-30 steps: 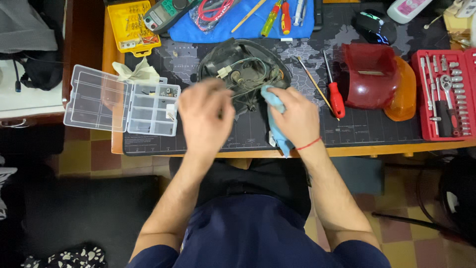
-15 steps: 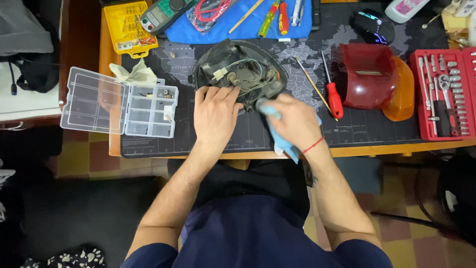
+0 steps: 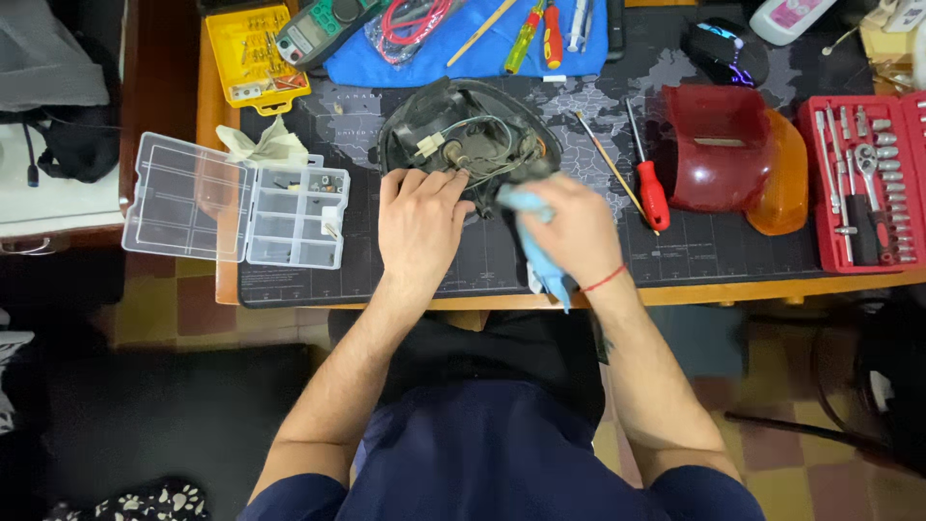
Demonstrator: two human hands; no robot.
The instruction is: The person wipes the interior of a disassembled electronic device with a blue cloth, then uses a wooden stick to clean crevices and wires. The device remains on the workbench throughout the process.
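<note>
Housing (image 3: 470, 135), black, dished, wires inside, sits on the mat (image 3: 405, 270) at centre, just beyond both hands. Left hand (image 3: 417, 220) lies palm down on its near rim, fingers curled over the edge, gripping it. Right hand (image 3: 571, 230) is clenched round a blue cloth (image 3: 536, 249), pressed against the housing's edge at 4 o'clock; the cloth's tail hangs towards the table edge. At 3 o'clock of the right hand: red screwdriver (image 3: 651, 185), then red lens (image 3: 725, 154), then socket set (image 3: 866, 181). At 9 o'clock of the left hand: clear parts box (image 3: 236, 203).
</note>
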